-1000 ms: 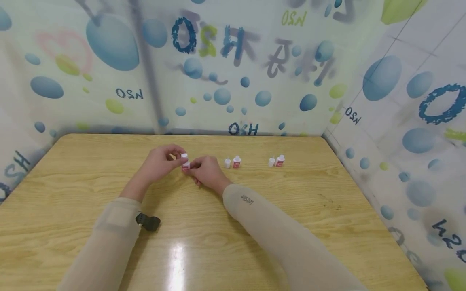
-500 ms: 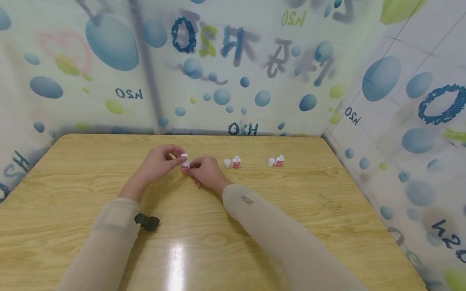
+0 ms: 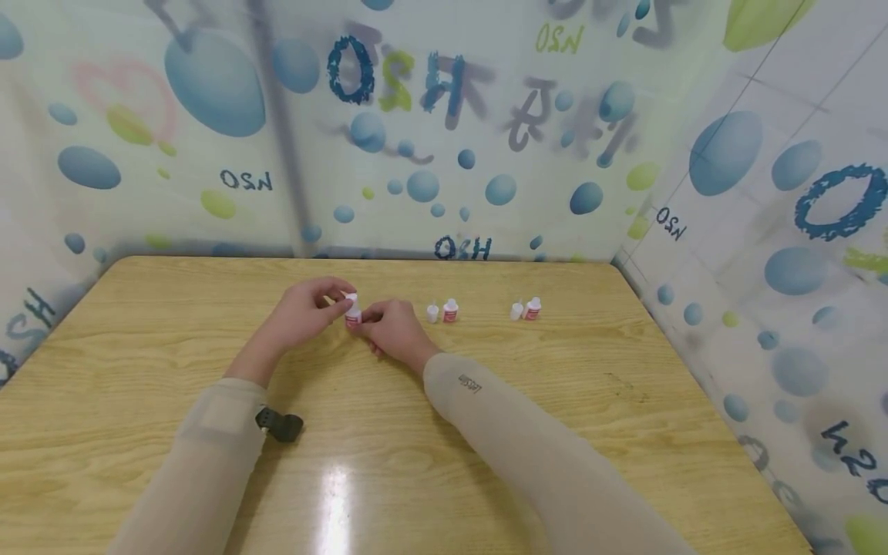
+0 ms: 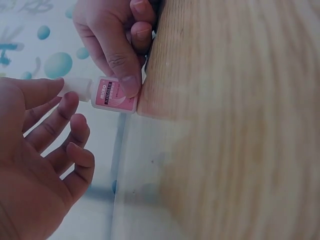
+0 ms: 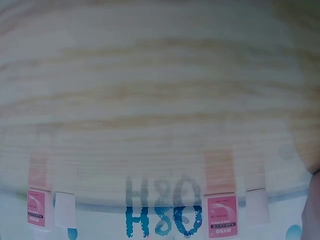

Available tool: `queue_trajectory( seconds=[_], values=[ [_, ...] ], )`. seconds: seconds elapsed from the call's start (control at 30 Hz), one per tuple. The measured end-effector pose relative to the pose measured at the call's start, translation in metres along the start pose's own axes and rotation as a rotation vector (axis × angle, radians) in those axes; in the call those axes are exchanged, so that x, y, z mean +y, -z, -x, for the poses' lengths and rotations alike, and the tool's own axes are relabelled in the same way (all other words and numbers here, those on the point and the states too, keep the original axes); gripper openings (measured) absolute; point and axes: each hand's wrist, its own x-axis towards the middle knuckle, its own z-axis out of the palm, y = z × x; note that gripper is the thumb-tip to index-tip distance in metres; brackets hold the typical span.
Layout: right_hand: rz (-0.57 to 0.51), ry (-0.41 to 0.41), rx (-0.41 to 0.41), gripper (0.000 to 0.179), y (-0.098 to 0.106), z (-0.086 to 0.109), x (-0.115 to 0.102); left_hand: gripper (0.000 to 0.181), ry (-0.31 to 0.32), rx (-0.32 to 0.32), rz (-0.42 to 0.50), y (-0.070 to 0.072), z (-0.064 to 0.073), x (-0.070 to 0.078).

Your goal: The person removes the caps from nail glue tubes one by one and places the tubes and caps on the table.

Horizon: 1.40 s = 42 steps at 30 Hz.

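Observation:
A small nail glue bottle [image 3: 353, 317] with a pink label stands on the table between both hands. My left hand [image 3: 303, 312] pinches its white cap [image 4: 80, 88] between thumb and fingertip, while the other fingers curl loosely in the left wrist view. The cap sits on the bottle's neck; how tightly cannot be seen. Lower down, my right hand [image 3: 397, 331] pinches the bottle body, its thumb over part of the label. Only an edge of that hand [image 5: 312, 215] shows in the right wrist view.
To the right of my hands, a second pink-labelled bottle [image 3: 450, 314] stands beside a separate white cap [image 3: 433, 314]. Farther right are another bottle [image 3: 533, 311] and its cap [image 3: 516, 311]. A patterned curtain [image 3: 416, 139] hangs behind the wooden table [image 3: 486, 447].
The white cap has come down slightly onto the bottle, closing the small gap seen a second ago. Both hands otherwise keep nearly the same place.

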Motion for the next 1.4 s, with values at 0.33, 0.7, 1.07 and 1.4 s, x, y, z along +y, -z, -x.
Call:
queue_trajectory(
  seconds=[0.33, 0.7, 1.07, 1.4],
  values=[
    [-0.003, 0.008, 0.006, 0.012, 0.0004, -0.0027, 0.0, 0.027, 0.044, 0.007, 0.005, 0.0022, 0.0002, 0.0024],
    [-0.006, 0.01, 0.006, 0.012, 0.0006, -0.0013, -0.0025, 0.03, -0.003, 0.004, 0.0, 0.0035, -0.0011, 0.0007],
    [-0.008, 0.002, 0.005, 0.015, -0.0001, 0.0011, -0.0024, 0.033, -0.046, -0.008, 0.002, 0.0017, -0.0011, -0.0009],
    [0.004, 0.002, 0.006, 0.013, -0.0017, 0.0026, -0.0011, 0.028, 0.001, 0.004, 0.013, 0.0011, 0.0003, -0.0018]
  ],
)
